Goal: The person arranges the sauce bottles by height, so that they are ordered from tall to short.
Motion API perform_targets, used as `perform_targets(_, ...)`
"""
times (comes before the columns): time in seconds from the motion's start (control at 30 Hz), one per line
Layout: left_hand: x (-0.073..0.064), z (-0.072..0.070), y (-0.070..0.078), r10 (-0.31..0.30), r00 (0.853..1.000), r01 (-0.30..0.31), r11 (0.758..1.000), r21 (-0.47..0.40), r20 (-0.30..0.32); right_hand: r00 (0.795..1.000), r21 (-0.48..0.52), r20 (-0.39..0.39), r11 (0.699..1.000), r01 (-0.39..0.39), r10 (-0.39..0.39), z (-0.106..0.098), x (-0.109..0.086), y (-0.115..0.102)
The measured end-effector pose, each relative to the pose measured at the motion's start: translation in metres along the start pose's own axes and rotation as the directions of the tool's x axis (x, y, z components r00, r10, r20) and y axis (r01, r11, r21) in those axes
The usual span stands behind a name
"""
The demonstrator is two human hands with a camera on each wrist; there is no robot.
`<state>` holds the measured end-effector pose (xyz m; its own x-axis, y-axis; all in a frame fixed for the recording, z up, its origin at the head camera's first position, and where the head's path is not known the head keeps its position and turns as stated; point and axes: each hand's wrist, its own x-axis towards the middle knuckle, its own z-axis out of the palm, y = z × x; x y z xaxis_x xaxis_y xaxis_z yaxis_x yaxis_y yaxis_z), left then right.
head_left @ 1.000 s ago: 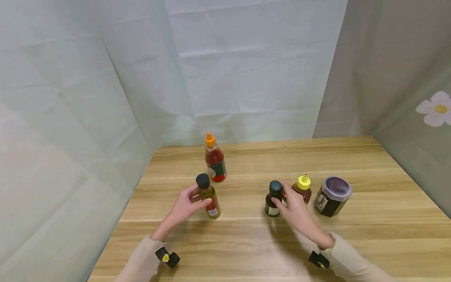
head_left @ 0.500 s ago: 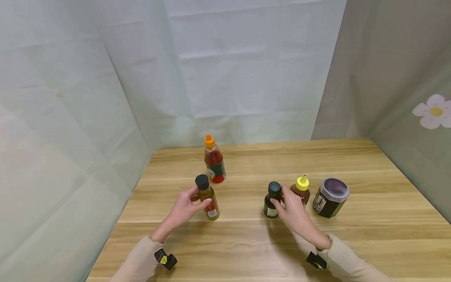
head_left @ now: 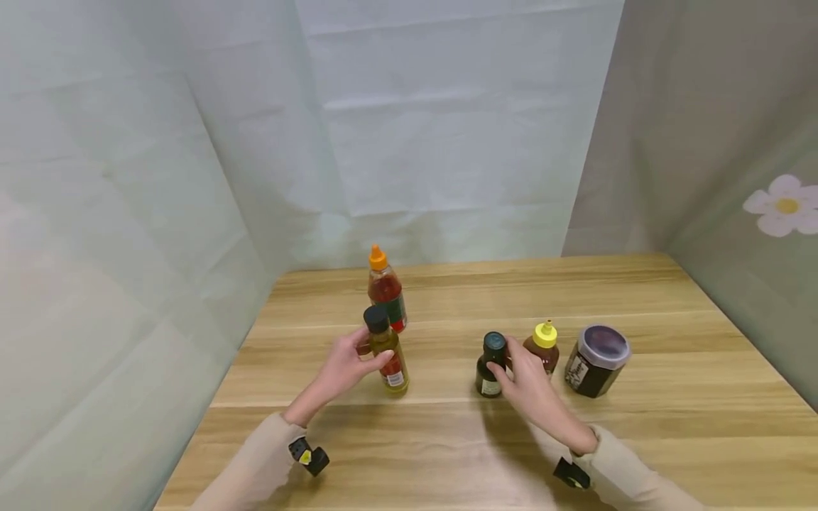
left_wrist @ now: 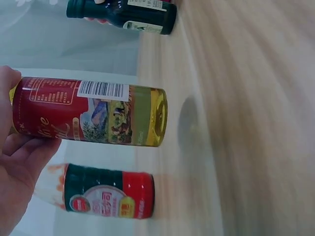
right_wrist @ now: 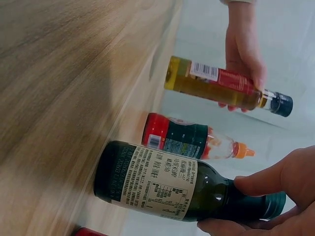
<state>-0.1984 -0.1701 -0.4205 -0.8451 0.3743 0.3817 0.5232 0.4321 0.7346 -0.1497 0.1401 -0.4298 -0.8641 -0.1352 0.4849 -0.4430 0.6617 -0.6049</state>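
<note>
My left hand point(head_left: 348, 363) grips a yellow oil bottle point(head_left: 395, 365) with a black cap and red label. In the left wrist view its base hangs a little above the table, over a shadow. My right hand point(head_left: 532, 387) pinches the neck of a small dark green bottle point(right_wrist: 157, 182) with a cream label. That bottle is upright and seems to stand on the table. Behind the oil bottle stands a red sauce bottle point(head_left: 385, 287) with an orange nozzle, partly hidden by it. A brown squeeze bottle with a yellow cap point(head_left: 546, 335) is just beyond my right hand, which hides its lower part.
A dark jar point(head_left: 594, 365) with a translucent lid stands at the right of the wooden table point(head_left: 434, 454). Pale cloth point(head_left: 447, 142) hangs behind the table and along both sides. A small dark camera is strapped to each wrist.
My left hand has raised the oil bottle slightly and moved it to the right, so it now overlaps the red sauce bottle. The right hand keeps its hold on the dark green bottle.
</note>
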Motion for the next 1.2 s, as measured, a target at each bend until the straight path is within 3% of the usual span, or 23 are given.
perform_targets(0.43, 0.021, 0.014, 0.002, -0.080, 0.996, 0.082, 0.995, -0.050, 0.035, 1.000, 0.003, 0.025, 1.000, -0.017, 0.017, 0.004, 0.000, 0.000)
perform_targets(0.53, 0.026, 0.014, 0.014, -0.101, 0.994, 0.102, 0.994, -0.048, 0.029, 1.000, -0.004, 0.013, 1.000, -0.008, 0.008, 0.004, 0.000, 0.001)
perform_targets(0.63, 0.031, 0.016, 0.015, -0.110, 0.994, 0.110, 0.993, -0.047, 0.014, 1.000, -0.011, 0.002, 1.000, 0.006, -0.006, 0.005, 0.000, 0.002)
perform_targets(0.77, 0.038, 0.023, 0.001, -0.104, 0.994, 0.103, 0.993, -0.055, -0.016, 0.999, -0.024, -0.013, 0.999, 0.028, -0.029, 0.004, 0.000, 0.003)
perform_targets(1.2, 0.060, 0.033, -0.001, -0.127, 0.991, 0.124, 0.990, -0.070, -0.049, 1.000, -0.025, -0.014, 0.999, 0.027, -0.027, 0.002, 0.001, 0.003)
